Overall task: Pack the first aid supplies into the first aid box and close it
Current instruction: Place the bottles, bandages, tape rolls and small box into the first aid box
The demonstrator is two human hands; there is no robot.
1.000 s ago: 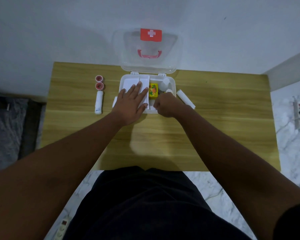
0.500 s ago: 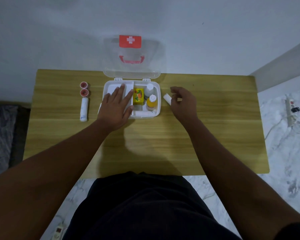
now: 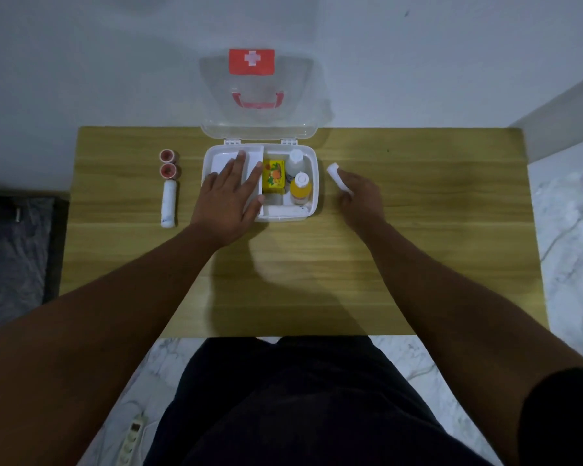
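Left hand point(image 3: 228, 200) is lying flat, steadying the box point(image 3: 312, 183). Right hand point(image 3: 359, 196) is pinching the roll point(image 3: 336, 174); best lifting it clear of the rim.

white roll point(image 3: 338, 176) half-hidden by right hand point(image 3: 360, 200) — grip unclear

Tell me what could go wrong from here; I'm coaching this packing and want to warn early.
The right hand grips the white roll beside the first aid box, whose right side already holds two upright bottles; pushing the roll in may topple them. Two tape rolls and a white tube lie apart on the left and could be forgotten before closing.
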